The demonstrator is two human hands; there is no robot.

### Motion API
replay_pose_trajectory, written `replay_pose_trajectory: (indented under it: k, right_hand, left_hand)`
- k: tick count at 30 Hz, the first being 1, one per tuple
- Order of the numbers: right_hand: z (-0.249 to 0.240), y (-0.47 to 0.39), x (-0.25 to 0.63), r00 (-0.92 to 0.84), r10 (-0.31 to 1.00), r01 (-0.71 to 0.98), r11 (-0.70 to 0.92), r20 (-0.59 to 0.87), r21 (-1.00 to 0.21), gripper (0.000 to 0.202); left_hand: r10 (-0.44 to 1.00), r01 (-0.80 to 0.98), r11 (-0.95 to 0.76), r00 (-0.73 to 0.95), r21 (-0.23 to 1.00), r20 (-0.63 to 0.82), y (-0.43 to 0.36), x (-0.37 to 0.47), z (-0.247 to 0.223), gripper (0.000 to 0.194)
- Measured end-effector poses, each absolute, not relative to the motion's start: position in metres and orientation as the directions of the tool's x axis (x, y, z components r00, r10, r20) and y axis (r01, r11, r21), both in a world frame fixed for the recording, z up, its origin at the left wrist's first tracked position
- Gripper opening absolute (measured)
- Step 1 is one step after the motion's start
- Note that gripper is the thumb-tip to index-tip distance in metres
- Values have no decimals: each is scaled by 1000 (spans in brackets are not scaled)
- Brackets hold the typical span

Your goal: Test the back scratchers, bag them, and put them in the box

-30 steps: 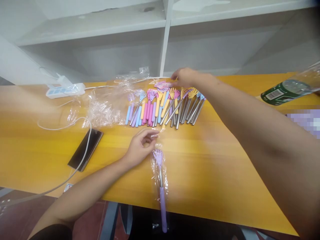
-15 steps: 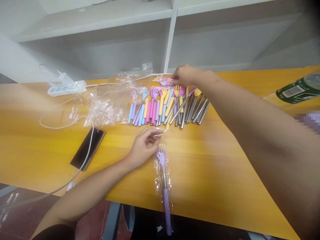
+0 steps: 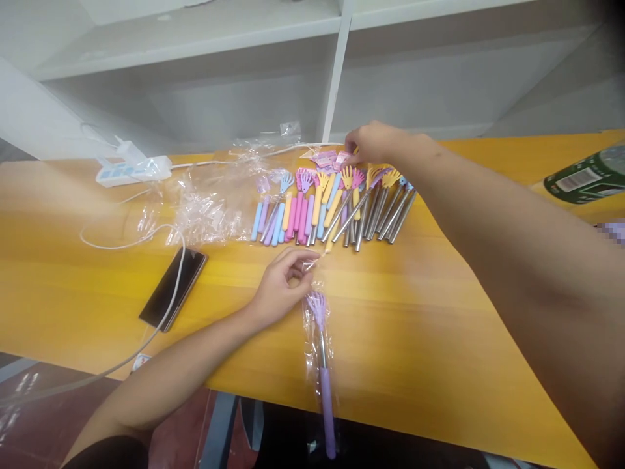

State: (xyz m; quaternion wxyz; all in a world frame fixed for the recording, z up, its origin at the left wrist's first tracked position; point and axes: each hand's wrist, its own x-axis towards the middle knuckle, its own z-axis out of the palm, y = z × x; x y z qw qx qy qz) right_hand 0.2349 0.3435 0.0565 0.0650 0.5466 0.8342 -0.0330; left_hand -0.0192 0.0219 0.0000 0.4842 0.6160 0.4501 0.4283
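A purple back scratcher (image 3: pixel 326 404) lies inside a clear plastic bag (image 3: pixel 310 352), its claw end towards the far side and its handle over the table's front edge. My left hand (image 3: pixel 284 286) pinches the bag's top between thumb and fingers. At the back of the table, my right hand (image 3: pixel 372 143) has its fingertips closed on a small pink-purple card (image 3: pixel 343 158), beside more such cards (image 3: pixel 323 159). Just nearer than the cards lies a row of several back scratchers (image 3: pixel 305 218) with blue, purple, pink and yellow handles and claws, some showing metal rods.
Clear empty bags (image 3: pixel 209 208) are heaped left of the row. A phone (image 3: pixel 173 290) lies at the left under a white cable (image 3: pixel 181 260). A power strip (image 3: pixel 134 170) sits farther back. A green-labelled bottle (image 3: pixel 586 176) is at the right, and white shelving (image 3: pixel 336 78) rises behind.
My right hand has shifted slightly right, and a card at its fingertips now stands apart from the others. My left hand stays on the bag.
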Motion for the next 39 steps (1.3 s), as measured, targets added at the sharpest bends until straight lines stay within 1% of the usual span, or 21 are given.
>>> replay_pose_trajectory:
  k: [3, 6, 7, 9, 10, 12, 13, 14, 16, 17, 18, 19, 21, 22, 23, 25, 28, 31, 33, 36, 39]
  right_hand:
    - [54, 345, 233, -378, 911, 920, 390, -164, 46, 48]
    - [58, 341, 234, -348, 925, 932, 359, -154, 53, 53]
    - [62, 338, 236, -327, 934, 941, 336, -145, 47, 54]
    - [75, 327, 243, -292, 953, 956, 290, -82, -29, 46]
    - [83, 320, 247, -278, 960, 958, 275, -34, -80, 40]
    - [99, 300, 258, -242, 964, 940, 261, 110, -220, 28]
    - [105, 286, 262, -205, 961, 920, 254, 187, -298, 27]
    - [108, 270, 266, -129, 952, 869, 244, 278, -431, 27]
    - [106, 230, 269, 59, 912, 672, 264, 406, -692, 26]
    - [100, 207, 268, 118, 900, 564, 287, 420, -775, 27]
    - [91, 183, 266, 149, 910, 458, 283, 386, -843, 28]
    - [81, 158, 262, 155, 937, 366, 239, 312, -899, 30]
    - [57, 112, 250, 102, 989, 232, 80, 106, -970, 36]
    - [45, 91, 244, 65, 997, 184, 24, 36, -983, 36]
    - [34, 74, 238, 18, 1000, 138, -5, -2, -990, 36]
    - [16, 50, 226, -55, 998, 86, 24, 20, -996, 37]
    - [1, 36, 217, -70, 994, 35, 89, 87, -995, 40]
    - [-3, 38, 218, -15, 992, -55, 123, 124, -991, 44]
    - [-2, 41, 222, -12, 991, -96, 130, 132, -987, 49]
    - [2, 40, 225, -80, 992, -131, 88, 99, -987, 46]
    - [4, 34, 225, -159, 984, -150, 53, 77, -987, 42]
  left_hand:
    - [971, 119, -114, 225, 986, 85, 22, -19, 0, 37]
    - [967, 102, -112, 240, 989, 84, 23, -19, 0, 44]
    - [966, 102, -115, 245, 988, 87, 23, -19, 0, 44]
    - [963, 105, -128, 250, 986, 98, 23, -19, -1, 44]
    - [963, 108, -134, 250, 985, 104, 23, -19, -2, 44]
    - [963, 114, -143, 244, 983, 112, 23, -19, -3, 47]
    - [964, 119, -144, 243, 982, 112, 22, -19, -3, 49]
    - [964, 123, -143, 242, 982, 110, 22, -19, -3, 52]
    - [965, 122, -137, 240, 983, 105, 22, -19, -3, 54]
    - [966, 113, -128, 239, 985, 99, 22, -19, -2, 54]
    - [967, 94, -112, 241, 989, 87, 22, -18, -1, 54]
    - [967, 69, -88, 244, 994, 69, 22, -17, -1, 54]
    - [966, 9, -22, 257, 1000, 19, 22, -16, 0, 57]
    - [964, -17, 11, 265, 1000, -7, 22, -15, 0, 59]
    - [963, -36, 37, 269, 999, -26, 23, -14, 0, 61]
    - [961, -53, 68, 270, 996, -51, 23, -14, 2, 62]
    - [959, -47, 87, 273, 995, -71, 23, -14, 4, 62]
    - [950, -22, 91, 302, 996, -80, 22, -15, 6, 64]
    - [935, -5, 99, 344, 995, -91, 21, -16, 6, 65]
    - [894, 15, 129, 431, 992, -123, 19, -16, 6, 62]
    - [869, 35, 144, 474, 989, -143, 18, -17, 7, 58]
